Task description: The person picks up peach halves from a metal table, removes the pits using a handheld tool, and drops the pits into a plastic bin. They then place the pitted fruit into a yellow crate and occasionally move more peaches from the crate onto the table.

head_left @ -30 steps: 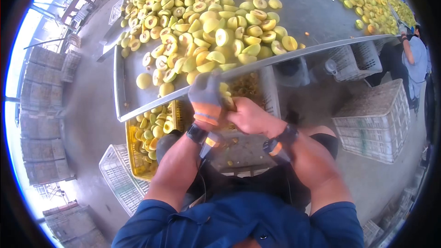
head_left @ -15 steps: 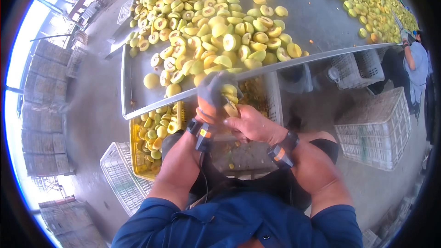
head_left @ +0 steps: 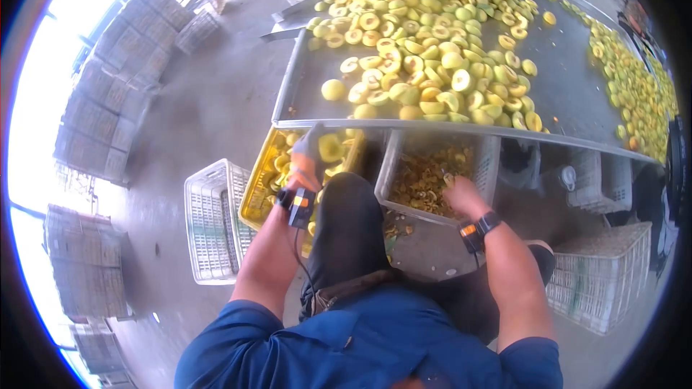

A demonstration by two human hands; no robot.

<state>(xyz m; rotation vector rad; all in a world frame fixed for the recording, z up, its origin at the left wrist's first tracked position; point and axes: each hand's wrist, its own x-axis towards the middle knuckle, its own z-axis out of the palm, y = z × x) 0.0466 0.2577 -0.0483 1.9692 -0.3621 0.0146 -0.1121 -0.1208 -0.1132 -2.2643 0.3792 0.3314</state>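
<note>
My left hand point(head_left: 307, 150), in a grey and orange glove, is over the yellow crate point(head_left: 252, 198), which holds yellow-green halves that look like peaches. A blurred peach piece point(head_left: 331, 148) is right beside its palm; the fingers are smeared by motion. My bare right hand point(head_left: 463, 196) is above a white crate point(head_left: 390, 173) of brown and yellow scraps point(head_left: 424, 180). Its fingers are closed, with something small and pale at the tips that I cannot make out. In front, a heap of peach halves point(head_left: 432, 50) lies on the metal table point(head_left: 569, 72).
The table's raised metal edge point(head_left: 432, 127) runs above both crates. White crates stand at left point(head_left: 209, 223) and right point(head_left: 602, 274). Another fruit pile point(head_left: 634, 94) lies on the far right. Stacked crates point(head_left: 94, 122) line the left side. Scraps lie on the floor.
My hands were together at the table edge around peach pieces. They have parted: the left moved over the yellow crate, the right over the scrap crate. The view has shifted left.
</note>
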